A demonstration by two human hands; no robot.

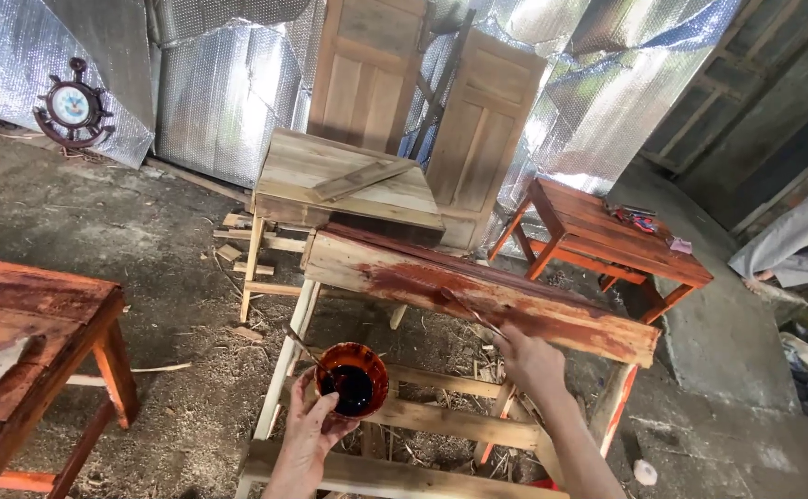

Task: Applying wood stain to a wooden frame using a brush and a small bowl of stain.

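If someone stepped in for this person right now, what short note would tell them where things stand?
Left hand: holds a small round bowl of dark red-brown stain, low in front of the bench.
Right hand: grips a thin brush whose tip lies on the side edge of the bare wooden bench.
Done: reddish stain covers the middle and right of that edge.
Left: the left end of the edge, the pale legs and the lower rails look unstained.
Nearby: a fully stained orange-red table to the right.

A round bowl (352,379) of dark red stain is being held upright at 6 o'clock; a thin brush (471,311) is being laid on the half-stained bench (478,294) toward 1 o'clock
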